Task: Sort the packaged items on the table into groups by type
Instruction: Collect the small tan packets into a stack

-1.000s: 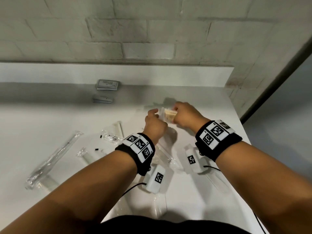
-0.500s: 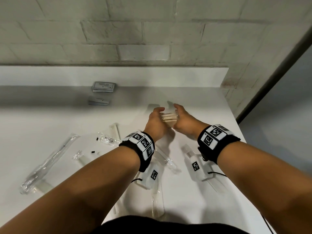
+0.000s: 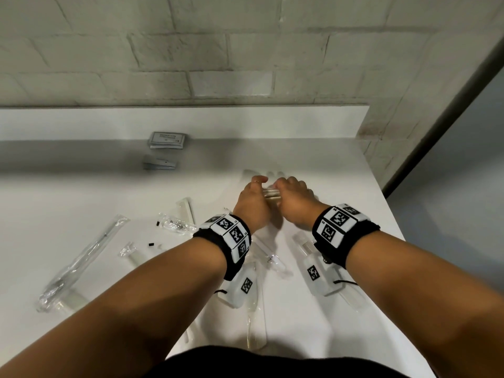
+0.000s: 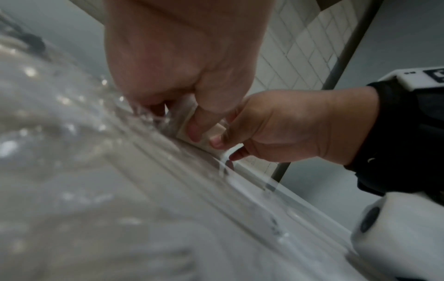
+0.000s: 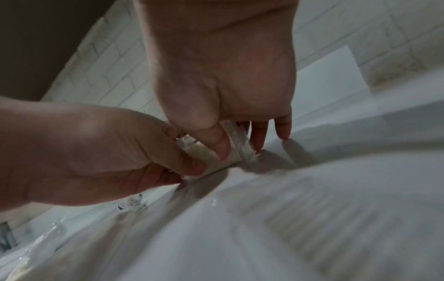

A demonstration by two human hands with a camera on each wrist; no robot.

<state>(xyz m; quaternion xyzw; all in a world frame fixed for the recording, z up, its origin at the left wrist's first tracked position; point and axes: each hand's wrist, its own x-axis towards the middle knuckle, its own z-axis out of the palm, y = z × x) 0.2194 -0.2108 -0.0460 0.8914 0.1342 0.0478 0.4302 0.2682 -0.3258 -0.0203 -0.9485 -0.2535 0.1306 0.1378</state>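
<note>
White tabletop (image 3: 81,192) below a brick wall carries clear-wrapped long packets (image 3: 81,257) at left and grey sachets (image 3: 167,139) at the back. Right of centre, the left hand (image 3: 251,205) and right hand (image 3: 296,205) both pinch a small beige wrapped bar (image 3: 271,192) low over the surface. It seems to be mid-placement; next they need to let go and fetch a matching item.

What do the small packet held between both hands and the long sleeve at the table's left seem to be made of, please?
The small packet looks like a matte cream block, possibly soap, in clear glossy film that crinkles at its ends. The long sleeve looks like thin transparent plastic film: it shows glints, wrinkles, and a slim item inside.
</note>
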